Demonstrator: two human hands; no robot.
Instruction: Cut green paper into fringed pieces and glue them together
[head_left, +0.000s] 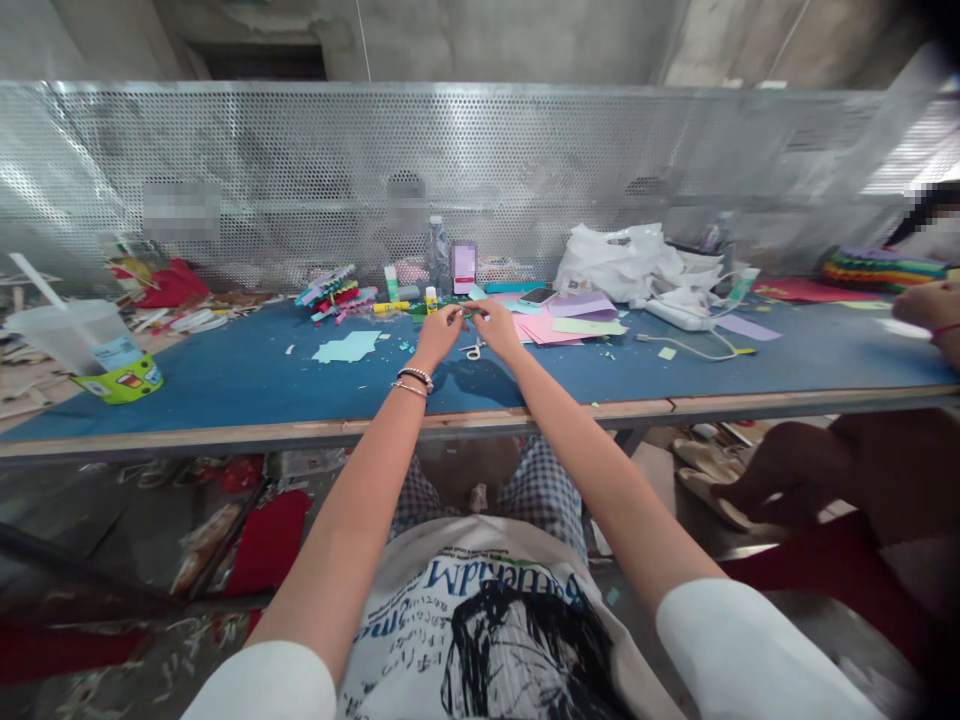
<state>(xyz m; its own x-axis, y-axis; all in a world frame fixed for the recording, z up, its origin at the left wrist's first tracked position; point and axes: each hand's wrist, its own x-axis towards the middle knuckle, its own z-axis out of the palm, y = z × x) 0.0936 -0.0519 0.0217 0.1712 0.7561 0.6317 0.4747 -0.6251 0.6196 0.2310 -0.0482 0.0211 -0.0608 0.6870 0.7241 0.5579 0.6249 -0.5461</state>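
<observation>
Both my arms reach out over the blue tabletop (pixel 247 365). My left hand (pixel 441 333) and my right hand (pixel 495 325) meet fingertip to fingertip above it. Their fingers are pinched together; whatever is between them is too small and covered to name. Just below the fingers lies a pair of scissors (pixel 474 352), partly hidden. A yellow glue stick (pixel 430 299) stands upright beyond my left hand, with a yellow tube (pixel 391 308) lying beside it. Sheets of pink paper (pixel 541 328) and purple paper (pixel 581 304) are stacked to the right of my right hand.
A phone (pixel 464 268) stands upright at the back; another phone (pixel 538 296) lies on the paper. Light blue paper (pixel 347 347) is at left, near a plastic cup (pixel 82 340) with a straw. A white bag (pixel 615 258) and cable (pixel 690 345) sit right. Another person's hand (pixel 930 305) shows far right.
</observation>
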